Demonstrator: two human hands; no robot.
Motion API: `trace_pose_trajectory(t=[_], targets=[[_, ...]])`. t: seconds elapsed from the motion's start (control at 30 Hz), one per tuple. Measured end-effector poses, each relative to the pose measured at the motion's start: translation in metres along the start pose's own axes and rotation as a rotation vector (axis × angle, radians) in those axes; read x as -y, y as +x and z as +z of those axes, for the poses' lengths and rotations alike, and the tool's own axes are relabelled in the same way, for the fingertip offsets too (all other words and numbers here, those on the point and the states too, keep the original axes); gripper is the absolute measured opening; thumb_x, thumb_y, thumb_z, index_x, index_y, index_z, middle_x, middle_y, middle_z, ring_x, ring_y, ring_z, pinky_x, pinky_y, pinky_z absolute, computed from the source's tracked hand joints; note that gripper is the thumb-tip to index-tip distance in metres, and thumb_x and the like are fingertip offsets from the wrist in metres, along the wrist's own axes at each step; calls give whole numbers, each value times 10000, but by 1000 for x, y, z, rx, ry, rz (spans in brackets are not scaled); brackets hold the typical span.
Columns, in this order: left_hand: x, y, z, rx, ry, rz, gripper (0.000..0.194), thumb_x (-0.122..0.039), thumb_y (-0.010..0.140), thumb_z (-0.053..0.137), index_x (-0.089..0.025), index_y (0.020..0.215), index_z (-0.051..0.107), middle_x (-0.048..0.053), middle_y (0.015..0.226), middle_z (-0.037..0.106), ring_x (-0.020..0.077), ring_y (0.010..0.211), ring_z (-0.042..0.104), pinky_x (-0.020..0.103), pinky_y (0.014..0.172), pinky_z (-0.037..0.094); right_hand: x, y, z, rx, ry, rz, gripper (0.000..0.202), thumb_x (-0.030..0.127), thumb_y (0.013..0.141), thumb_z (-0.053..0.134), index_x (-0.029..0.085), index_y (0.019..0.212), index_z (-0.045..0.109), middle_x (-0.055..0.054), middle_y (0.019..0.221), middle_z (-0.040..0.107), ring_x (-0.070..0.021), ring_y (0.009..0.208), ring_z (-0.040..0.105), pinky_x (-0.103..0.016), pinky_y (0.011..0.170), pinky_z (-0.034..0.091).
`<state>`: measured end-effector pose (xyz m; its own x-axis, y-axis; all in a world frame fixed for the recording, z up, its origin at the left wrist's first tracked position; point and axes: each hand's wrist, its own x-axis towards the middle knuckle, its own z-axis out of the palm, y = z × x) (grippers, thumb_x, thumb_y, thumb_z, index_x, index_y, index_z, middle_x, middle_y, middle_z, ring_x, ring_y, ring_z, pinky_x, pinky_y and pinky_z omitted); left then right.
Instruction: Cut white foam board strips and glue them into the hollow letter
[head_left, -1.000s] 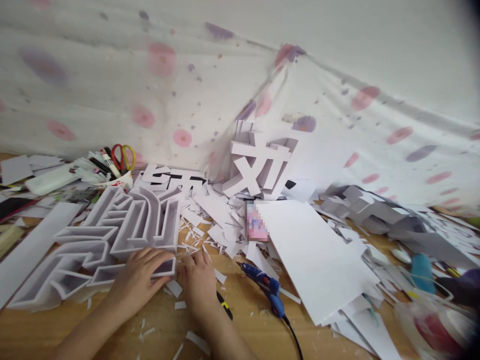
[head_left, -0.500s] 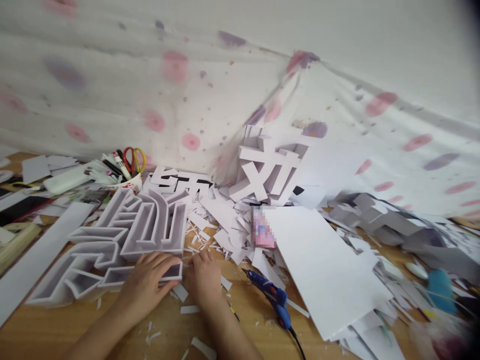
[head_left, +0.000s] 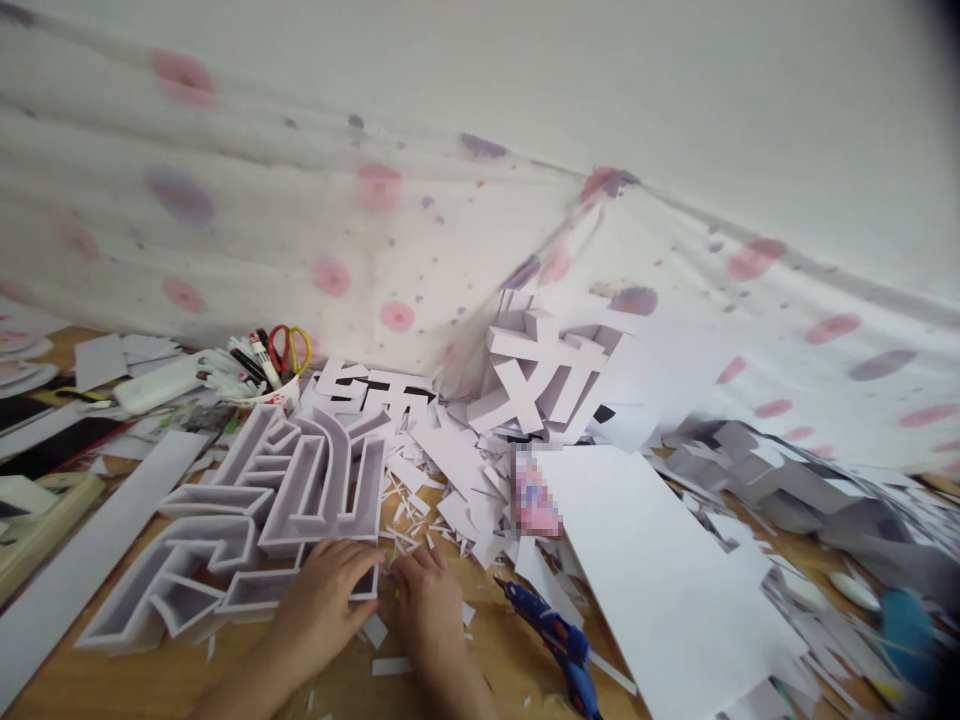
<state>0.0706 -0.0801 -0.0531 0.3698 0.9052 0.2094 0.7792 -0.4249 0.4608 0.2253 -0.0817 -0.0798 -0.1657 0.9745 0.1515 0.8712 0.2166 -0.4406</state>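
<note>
A large hollow character of white board strips (head_left: 247, 590) lies on the wooden table with its open channels facing up. My left hand (head_left: 322, 600) is closed on its near right end, the fingers over the top walls and the thumb at the front. Beside that corner, my right hand (head_left: 431, 600) is low over the table with its fingers curled. A small yellow bit shows at its left edge; what it belongs to is hidden. To the right of my right hand lies a blue glue gun (head_left: 551, 635), its nozzle pointing away from me.
White offcuts (head_left: 450, 470) are scattered behind my hands. A big white board (head_left: 667, 570) lies at right. Another white raised character (head_left: 536, 370) leans on the flowered sheet (head_left: 360, 240). A cup (head_left: 281, 398) with pens and scissors (head_left: 289, 350) stands at the back left.
The view has tilted up, so everything sits lower and slightly further right in the picture. Both hands stay at the same corner of the hollow character.
</note>
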Motion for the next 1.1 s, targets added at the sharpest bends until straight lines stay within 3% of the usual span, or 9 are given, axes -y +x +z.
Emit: trace_pose_trajectory(t=[0.27, 0.5, 0.67, 0.77, 0.87, 0.97, 1.1], targets=[[-5, 1, 0, 12, -9, -9, 319, -72, 653, 574, -229, 928, 615, 23, 950, 680, 220, 897, 592, 394, 839, 409, -2, 5, 8, -33, 44, -56, 193, 67, 752, 572, 228, 744, 678, -28, 758, 644, -202, 773, 573, -284, 677, 408], [-4, -4, 1, -1, -8, 90, 320, -144, 741, 563, -259, 1038, 593, 20, 1000, 663, 208, 918, 584, 378, 835, 430, -12, 2, 9, -113, 148, -70, 278, 9, 747, 530, 229, 817, 685, -26, 785, 654, -203, 779, 574, -297, 697, 417], [-4, -7, -4, -122, -42, 104, 311, -250, 758, 608, -291, 1066, 589, 40, 1055, 631, 220, 965, 576, 381, 845, 455, -16, -4, 5, -140, 201, 37, 263, 5, 739, 528, 215, 682, 677, -21, 700, 645, -205, 749, 570, -298, 683, 419], [20, -2, -16, -241, -27, 83, 295, -317, 810, 558, -305, 1104, 567, 56, 1159, 575, 223, 1065, 542, 381, 898, 447, -19, -4, 1, -138, 180, 106, 245, 2, 713, 535, 197, 599, 631, -24, 682, 629, -207, 737, 571, -297, 669, 423], [62, 7, -40, -413, 35, -20, 267, -359, 826, 512, -287, 1074, 579, 65, 1138, 568, 232, 1038, 556, 398, 891, 456, -21, -1, -2, -167, 181, 172, 206, 18, 685, 559, 186, 569, 583, -31, 697, 615, -206, 731, 574, -301, 668, 436], [101, 12, -65, -512, 97, -160, 305, -407, 807, 468, -238, 1036, 577, 89, 1041, 584, 252, 984, 571, 419, 886, 459, -20, 6, -3, -161, 258, 100, 170, 102, 751, 559, 197, 625, 622, -34, 720, 628, -204, 743, 583, -306, 682, 451], [126, 8, -82, -417, 149, -359, 388, -460, 780, 461, -204, 1048, 575, 128, 1062, 583, 294, 1033, 552, 438, 921, 435, -12, 23, 2, -198, 413, -13, 220, 239, 872, 472, 226, 914, 688, -53, 879, 667, -186, 801, 606, -294, 724, 477]])
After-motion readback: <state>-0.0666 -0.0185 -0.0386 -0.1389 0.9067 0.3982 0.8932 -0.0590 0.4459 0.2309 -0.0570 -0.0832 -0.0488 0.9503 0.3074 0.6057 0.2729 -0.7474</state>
